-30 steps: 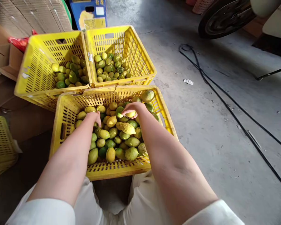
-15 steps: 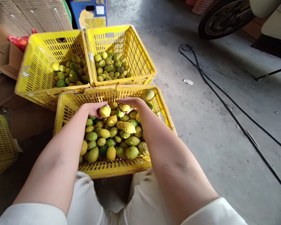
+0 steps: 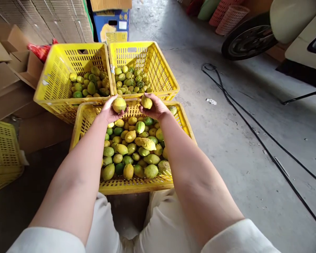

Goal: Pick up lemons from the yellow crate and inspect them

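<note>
My left hand (image 3: pixel 108 111) holds a yellow lemon (image 3: pixel 119 104) above the far rim of the near yellow crate (image 3: pixel 137 185), which is full of green and yellow lemons (image 3: pixel 133 149). My right hand (image 3: pixel 156 109) holds a smaller yellow lemon (image 3: pixel 146 102) beside it. Both hands hover just short of two far crates: the left far crate (image 3: pixel 52 84) and the right far crate (image 3: pixel 160 73), each partly filled with lemons.
Cardboard boxes (image 3: pixel 10 70) lie at the left, with another yellow crate (image 3: pixel 2 154) at the left edge. A blue box (image 3: pixel 112 24) stands behind the crates. Black cables (image 3: pixel 247 116) run across the concrete floor at the right, near a scooter wheel (image 3: pixel 249 38).
Both hands have lifted out of the near crate, each with a lemon, and moved forward to its far rim. The view has tilted up slightly.
</note>
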